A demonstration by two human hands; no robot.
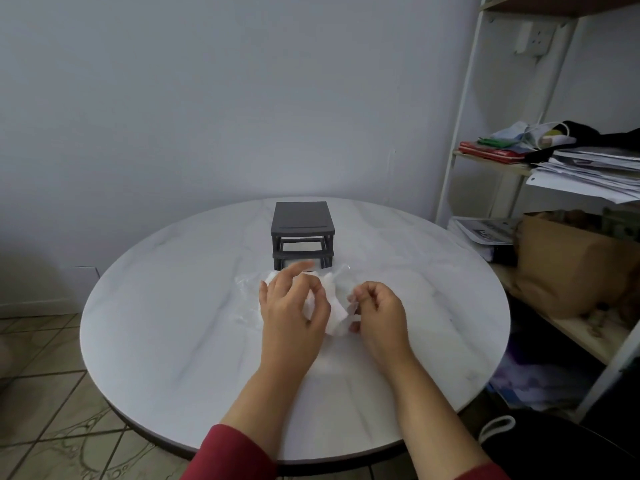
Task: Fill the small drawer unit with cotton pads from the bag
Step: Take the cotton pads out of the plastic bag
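your left hand lies palm down over the white cotton pads, fingers loosely curled, index finger lifted and pointing away from you; whether it actually grips any pads cannot be told, since motion blur hides the fingertips. your right hand, just beside the left, is closed in a pinch, thumb and fingers holding the near right edge of the pads and of the clear plastic bag. the pads sit between the two hands and touch both. the bag spreads flat from under the left hand, mostly out to its left side, and a crumpled part rises beyond the right hand's knuckles. directly beyond the left hand's raised finger stands the dark grey small drawer unit, upright, its front facing you; its lower opening shows something white inside, partly hidden by the finger. everything rests on the round white marble-patterned table. both forearms end in red sleeves at the near edge. far to the right of the right hand stands a white shelf rack with papers and a brown paper bag.
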